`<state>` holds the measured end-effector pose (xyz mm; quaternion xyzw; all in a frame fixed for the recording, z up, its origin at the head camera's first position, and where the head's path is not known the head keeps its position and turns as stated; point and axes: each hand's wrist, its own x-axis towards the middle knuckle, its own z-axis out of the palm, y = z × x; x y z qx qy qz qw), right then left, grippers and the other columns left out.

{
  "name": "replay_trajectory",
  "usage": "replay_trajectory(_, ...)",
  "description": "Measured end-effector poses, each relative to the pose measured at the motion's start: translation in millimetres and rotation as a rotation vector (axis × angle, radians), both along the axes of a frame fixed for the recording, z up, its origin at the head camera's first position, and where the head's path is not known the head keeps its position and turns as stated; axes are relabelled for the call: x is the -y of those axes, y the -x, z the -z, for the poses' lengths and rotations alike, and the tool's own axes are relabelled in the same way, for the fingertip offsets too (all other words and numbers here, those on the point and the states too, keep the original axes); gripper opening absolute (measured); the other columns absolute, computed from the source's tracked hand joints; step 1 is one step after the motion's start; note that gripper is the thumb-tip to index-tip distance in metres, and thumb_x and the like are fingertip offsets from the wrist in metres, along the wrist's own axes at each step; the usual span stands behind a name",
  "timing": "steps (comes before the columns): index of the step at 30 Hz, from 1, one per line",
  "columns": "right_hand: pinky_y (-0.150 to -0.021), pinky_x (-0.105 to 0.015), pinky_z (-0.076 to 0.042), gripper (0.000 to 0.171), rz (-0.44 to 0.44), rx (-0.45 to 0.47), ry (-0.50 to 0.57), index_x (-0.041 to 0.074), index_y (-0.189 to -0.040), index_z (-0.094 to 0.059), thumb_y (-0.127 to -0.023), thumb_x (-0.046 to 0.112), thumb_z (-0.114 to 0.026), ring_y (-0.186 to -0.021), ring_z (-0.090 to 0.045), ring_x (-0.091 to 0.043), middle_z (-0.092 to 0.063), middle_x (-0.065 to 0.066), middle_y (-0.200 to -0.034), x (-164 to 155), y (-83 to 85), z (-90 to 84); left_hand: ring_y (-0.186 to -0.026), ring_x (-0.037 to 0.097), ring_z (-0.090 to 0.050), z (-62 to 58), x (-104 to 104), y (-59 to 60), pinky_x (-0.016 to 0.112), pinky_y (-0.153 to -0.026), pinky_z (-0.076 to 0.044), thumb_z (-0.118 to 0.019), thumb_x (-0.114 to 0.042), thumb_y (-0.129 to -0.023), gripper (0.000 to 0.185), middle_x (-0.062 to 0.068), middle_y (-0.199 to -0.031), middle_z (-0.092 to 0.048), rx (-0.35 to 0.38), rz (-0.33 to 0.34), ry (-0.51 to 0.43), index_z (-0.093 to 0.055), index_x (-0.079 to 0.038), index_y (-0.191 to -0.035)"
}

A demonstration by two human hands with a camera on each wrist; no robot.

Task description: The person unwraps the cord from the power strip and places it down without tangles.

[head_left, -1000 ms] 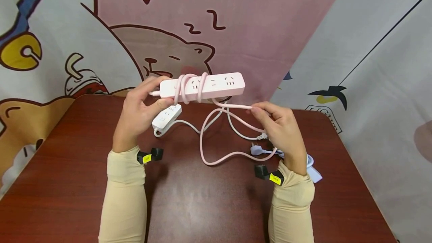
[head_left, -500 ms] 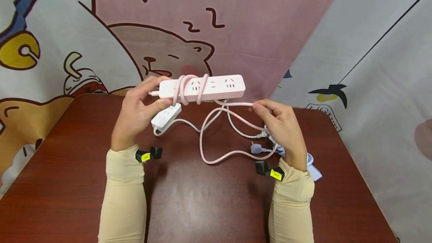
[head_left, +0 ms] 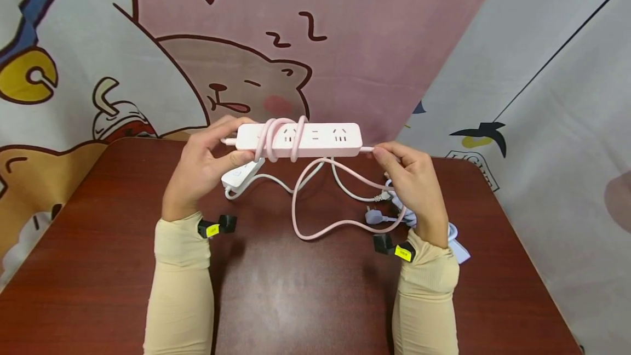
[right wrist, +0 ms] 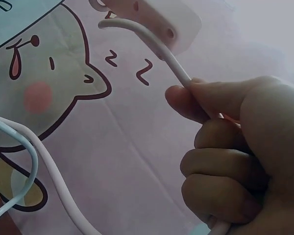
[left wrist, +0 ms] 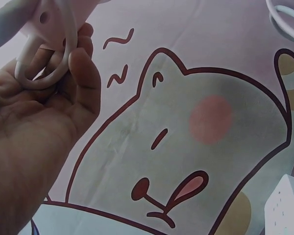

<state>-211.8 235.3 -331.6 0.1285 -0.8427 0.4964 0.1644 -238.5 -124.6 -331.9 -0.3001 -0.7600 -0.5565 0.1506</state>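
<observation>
In the head view, a pale pink power strip (head_left: 322, 144) is held up above the table, roughly level. My left hand (head_left: 197, 171) grips its left end between thumb and fingers. Several turns of its pink cord (head_left: 272, 141) wrap round the strip's left half. My right hand (head_left: 414, 179) pinches the cord just past the strip's right end. In the right wrist view, the cord (right wrist: 174, 63) runs from behind the strip (right wrist: 183, 29) into thumb and forefinger, the other fingers curled. From this hand a slack loop of cord (head_left: 340, 223) hangs over the table.
Behind the left hand, a white power strip (head_left: 241, 176) lies on the brown table (head_left: 291, 300), its white cord trailing right. Beside the right wrist lies a pale blue power strip (head_left: 459, 252) with its plug (head_left: 374, 216). A printed curtain (head_left: 374, 32) stands behind the table.
The pink power strip has come down a little and turned more level. Less cord shows between its right end and my right hand, which has hardly moved.
</observation>
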Motion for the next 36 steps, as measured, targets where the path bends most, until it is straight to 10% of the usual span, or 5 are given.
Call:
replay_trajectory(18,-0.058,-0.016,-0.045,0.022,0.097,-0.042,0.045,0.002,-0.100,-0.078,-0.100,0.020,-0.065,-0.063,-0.052,-0.001,-0.060,0.018,-0.073,0.4,3.3,2.9,-0.096,0.015,-0.060,-1.7,-4.8,-3.8,0.023,-0.075,-0.050,-0.078,-0.009,-0.088,0.041,-0.004,-0.109,-0.066,0.028,0.085,0.056,-0.070,-0.022,-0.126)
replay_trajectory(36,-0.057,-0.019,-0.039,0.022,0.129,-0.158,0.166,-0.004,-0.098,-0.076,-0.100,0.015,-0.065,-0.058,-0.049,-0.001,-0.064,0.022,-0.072,-0.8,3.8,-1.1,-0.109,0.010,-0.060,2.0,-6.7,1.0,0.021,-0.097,-0.045,-0.080,-0.006,-0.086,0.046,-0.004,-0.121,-0.069,0.004,0.144,0.133,-0.069,-0.020,-0.129)
